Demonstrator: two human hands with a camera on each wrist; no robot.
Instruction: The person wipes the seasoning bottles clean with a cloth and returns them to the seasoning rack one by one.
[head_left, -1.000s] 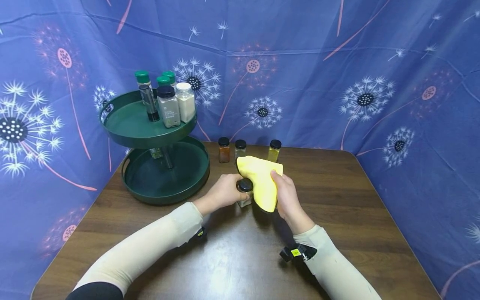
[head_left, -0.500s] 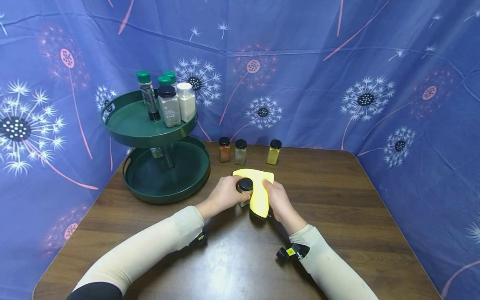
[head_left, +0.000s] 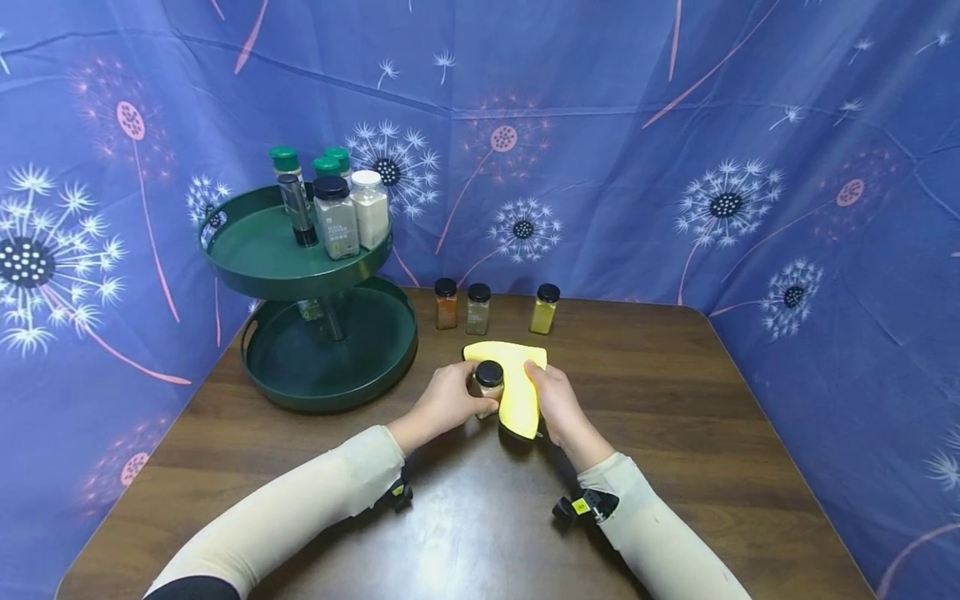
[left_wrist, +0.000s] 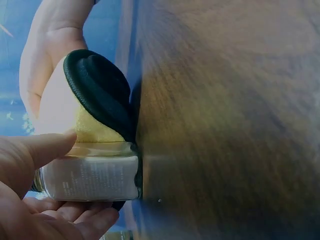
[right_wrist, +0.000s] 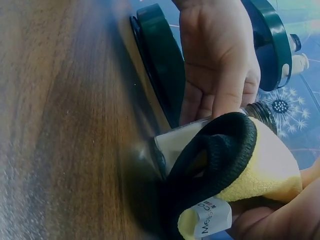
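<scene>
Near the middle of the table, my left hand (head_left: pixel 442 400) grips a small clear spice jar (left_wrist: pixel 95 177) with a black lid. The jar stands upright, its base at the table top. A printed label and pale contents show in the left wrist view. My right hand (head_left: pixel 562 408) holds a folded yellow cloth (head_left: pixel 519 387) with dark edging, thumb on top. The cloth lies against the jar's right side and wraps behind it in the head view. A white tag (right_wrist: pixel 212 220) hangs from the cloth in the right wrist view.
A two-tier green round rack (head_left: pixel 330 400) stands left, with several bottles on its upper tier, including a black pepper jar (head_left: pixel 337 229). Along the back edge stand an orange-red spice jar (head_left: pixel 446 307), a greyish one (head_left: pixel 477 312) and a yellow one (head_left: pixel 543 312).
The cloth in my right hand has come down and left, closer around the held jar, uncovering the jars behind. My left hand has kept its grip on the jar in nearly the same place.
</scene>
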